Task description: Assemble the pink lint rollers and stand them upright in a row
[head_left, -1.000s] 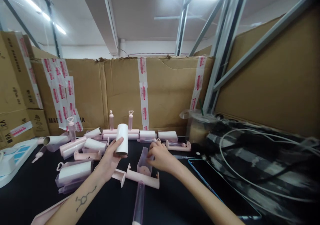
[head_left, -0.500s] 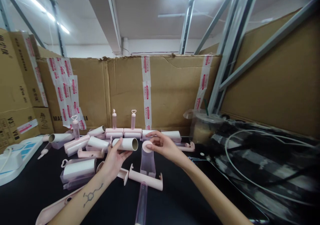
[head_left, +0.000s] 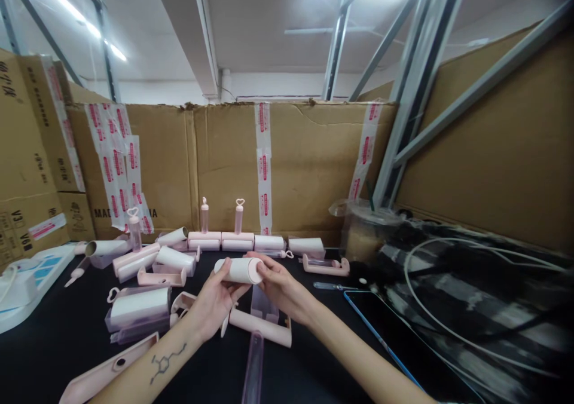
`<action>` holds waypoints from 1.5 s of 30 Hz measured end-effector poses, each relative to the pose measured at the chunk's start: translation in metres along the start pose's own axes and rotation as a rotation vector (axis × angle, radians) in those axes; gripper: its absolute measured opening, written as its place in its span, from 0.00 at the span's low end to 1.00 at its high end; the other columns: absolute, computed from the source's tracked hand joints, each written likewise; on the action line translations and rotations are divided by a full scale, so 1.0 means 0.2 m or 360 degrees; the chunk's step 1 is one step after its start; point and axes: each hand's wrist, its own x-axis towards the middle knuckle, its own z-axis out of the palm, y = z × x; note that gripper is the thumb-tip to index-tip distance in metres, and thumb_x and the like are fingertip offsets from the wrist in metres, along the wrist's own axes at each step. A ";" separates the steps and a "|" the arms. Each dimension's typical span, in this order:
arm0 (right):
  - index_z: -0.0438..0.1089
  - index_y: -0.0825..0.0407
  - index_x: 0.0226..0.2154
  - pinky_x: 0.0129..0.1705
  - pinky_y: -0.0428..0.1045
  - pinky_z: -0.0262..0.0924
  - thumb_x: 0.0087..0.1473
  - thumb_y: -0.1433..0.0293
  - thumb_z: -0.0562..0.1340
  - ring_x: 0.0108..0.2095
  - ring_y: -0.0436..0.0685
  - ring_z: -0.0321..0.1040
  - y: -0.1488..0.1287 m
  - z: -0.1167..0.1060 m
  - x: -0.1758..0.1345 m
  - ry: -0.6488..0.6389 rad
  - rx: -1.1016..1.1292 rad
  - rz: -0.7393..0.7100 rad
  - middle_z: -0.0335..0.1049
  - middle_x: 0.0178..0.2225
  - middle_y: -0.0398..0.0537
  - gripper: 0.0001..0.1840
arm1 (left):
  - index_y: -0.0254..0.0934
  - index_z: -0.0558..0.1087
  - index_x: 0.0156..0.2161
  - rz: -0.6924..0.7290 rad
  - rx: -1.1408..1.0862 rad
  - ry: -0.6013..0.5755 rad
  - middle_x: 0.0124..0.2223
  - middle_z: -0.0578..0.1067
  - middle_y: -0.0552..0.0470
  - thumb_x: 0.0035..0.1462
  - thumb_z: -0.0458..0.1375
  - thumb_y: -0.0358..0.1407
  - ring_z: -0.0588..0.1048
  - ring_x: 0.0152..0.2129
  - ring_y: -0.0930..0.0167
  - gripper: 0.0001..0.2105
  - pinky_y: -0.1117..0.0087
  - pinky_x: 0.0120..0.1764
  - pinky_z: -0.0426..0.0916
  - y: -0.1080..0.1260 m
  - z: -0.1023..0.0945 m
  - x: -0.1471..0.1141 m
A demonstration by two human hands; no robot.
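Observation:
Held level above the middle of the table is a white paper roll (head_left: 233,270), gripped by my left hand (head_left: 214,306) with the thumb on top and fingers below. At its right end sits a round pale pink cap (head_left: 255,271). The fingers of my right hand (head_left: 283,285) are closed on this cap, against the roll's end. Just below my hands lie a pink roller frame (head_left: 260,327) and a see-through purple cover (head_left: 264,306), partly hidden by my right hand. A clear purple handle (head_left: 253,368) points toward me from the frame.
White rolls (head_left: 140,306), pink frames (head_left: 161,277) and heart-looped handles (head_left: 240,216) lie or stand at the left and back. A phone (head_left: 385,332) rests at right, near a drink cup (head_left: 365,236) and a white cable (head_left: 406,266). A power strip (head_left: 38,284) is at far left.
My right hand has moved left and brought the pink cap onto the roll's open right end. The roll is slightly lower, and its cardboard core no longer shows.

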 end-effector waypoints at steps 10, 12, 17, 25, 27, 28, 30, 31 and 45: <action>0.72 0.49 0.38 0.43 0.48 0.56 0.41 0.65 0.69 0.38 0.53 0.66 0.01 0.00 -0.01 -0.0018 0.0118 0.0091 0.71 0.37 0.45 0.18 | 0.31 0.67 0.36 -0.0042 0.0013 -0.0026 0.34 0.75 0.47 0.56 0.55 0.32 0.75 0.28 0.72 0.05 0.70 0.33 0.74 0.01 0.01 -0.03; 0.72 0.49 0.38 0.44 0.48 0.56 0.43 0.65 0.68 0.38 0.52 0.66 0.02 0.02 -0.02 -0.0013 0.0058 -0.0011 0.71 0.36 0.46 0.17 | 0.32 0.66 0.36 -0.0007 0.0035 -0.0009 0.35 0.75 0.47 0.56 0.55 0.32 0.76 0.29 0.71 0.04 0.70 0.34 0.74 0.01 0.01 -0.03; 0.70 0.49 0.42 0.45 0.50 0.56 0.46 0.62 0.65 0.41 0.56 0.65 0.05 0.04 -0.02 0.0148 -0.0206 -0.0279 0.71 0.39 0.47 0.19 | 0.36 0.64 0.42 0.0185 0.0138 0.0009 0.40 0.74 0.47 0.54 0.57 0.32 0.76 0.34 0.69 0.10 0.66 0.38 0.73 0.01 0.01 -0.04; 0.67 0.49 0.43 0.40 0.49 0.62 0.41 0.61 0.67 0.43 0.57 0.65 0.01 0.04 -0.01 0.0239 -0.0472 -0.0383 0.69 0.42 0.47 0.24 | 0.53 0.38 0.60 0.0549 0.0274 -0.0146 0.50 0.70 0.47 0.57 0.53 0.42 0.74 0.40 0.66 0.32 0.57 0.45 0.67 0.01 0.05 -0.06; 0.68 0.49 0.41 0.38 0.48 0.63 0.44 0.63 0.66 0.42 0.57 0.66 -0.03 0.02 0.00 0.0351 -0.0346 -0.0321 0.70 0.41 0.47 0.20 | 0.53 0.29 0.60 0.0488 0.0398 -0.0238 0.52 0.68 0.46 0.59 0.49 0.45 0.74 0.41 0.66 0.34 0.57 0.47 0.64 0.02 0.06 -0.05; 0.68 0.50 0.40 0.37 0.48 0.64 0.46 0.62 0.64 0.41 0.57 0.67 -0.04 0.01 0.00 0.0397 -0.0254 -0.0291 0.70 0.40 0.47 0.17 | 0.51 0.27 0.60 0.0430 0.0557 -0.0250 0.52 0.67 0.44 0.59 0.46 0.46 0.74 0.41 0.66 0.33 0.57 0.48 0.63 0.02 0.05 -0.04; 0.69 0.51 0.38 0.37 0.49 0.64 0.47 0.62 0.64 0.37 0.57 0.70 -0.08 -0.03 0.01 0.0475 -0.0065 -0.0282 0.72 0.38 0.47 0.15 | 0.42 0.30 0.61 0.0285 0.1031 -0.0211 0.51 0.68 0.39 0.59 0.42 0.48 0.72 0.43 0.64 0.32 0.56 0.49 0.61 0.01 0.03 0.00; 0.68 0.50 0.37 0.38 0.49 0.65 0.47 0.62 0.64 0.36 0.56 0.70 -0.10 -0.05 0.01 0.0515 0.0009 -0.0295 0.73 0.37 0.46 0.14 | 0.37 0.35 0.62 0.0219 0.1285 -0.0173 0.50 0.69 0.37 0.58 0.44 0.49 0.71 0.44 0.62 0.33 0.56 0.50 0.59 -0.01 0.02 0.02; 0.68 0.50 0.38 0.39 0.47 0.63 0.46 0.60 0.63 0.40 0.56 0.68 -0.09 -0.07 0.02 0.0827 0.0001 -0.0502 0.70 0.41 0.45 0.16 | 0.34 0.41 0.61 0.0433 0.2363 0.0028 0.48 0.69 0.42 0.47 0.52 0.30 0.73 0.27 0.72 0.37 0.69 0.34 0.67 0.00 0.01 0.34</action>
